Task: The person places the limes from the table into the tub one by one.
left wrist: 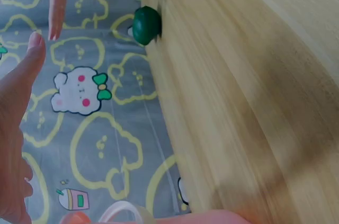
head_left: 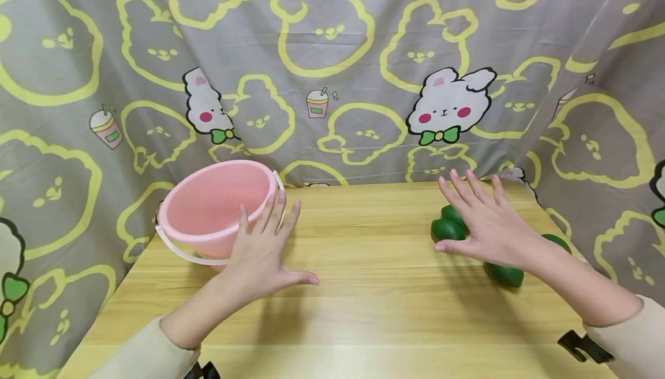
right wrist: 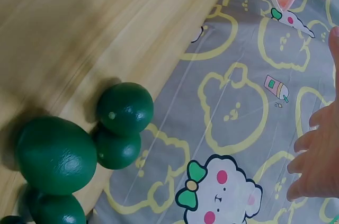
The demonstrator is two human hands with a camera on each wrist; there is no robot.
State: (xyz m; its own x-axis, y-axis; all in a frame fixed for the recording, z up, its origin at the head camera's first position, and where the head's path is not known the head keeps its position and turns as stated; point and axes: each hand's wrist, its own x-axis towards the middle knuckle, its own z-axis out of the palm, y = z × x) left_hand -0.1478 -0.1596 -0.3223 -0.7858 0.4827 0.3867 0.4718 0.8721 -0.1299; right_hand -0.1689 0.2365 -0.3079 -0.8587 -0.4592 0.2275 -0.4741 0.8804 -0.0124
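My left hand [head_left: 260,258] is held with its fingers spread, in front of the right side of a pink bucket [head_left: 218,197] with a white handle [head_left: 182,252]. Whether it touches the bucket cannot be told from the head view. My right hand [head_left: 488,232] hovers, fingers straight and thumb out, over several dark green limes [head_left: 448,231], partly hiding them. In the right wrist view the limes [right wrist: 125,108] lie in pairs on the table, left of the right hand [right wrist: 318,155]. Both hands hold nothing.
The light wooden table [head_left: 363,310] meets a grey curtain [head_left: 353,38] printed with yellow bears and white rabbits, at the back and both sides. The bucket is at the table's left rear, the limes at its right. Black straps [head_left: 586,347] show below the sleeves.
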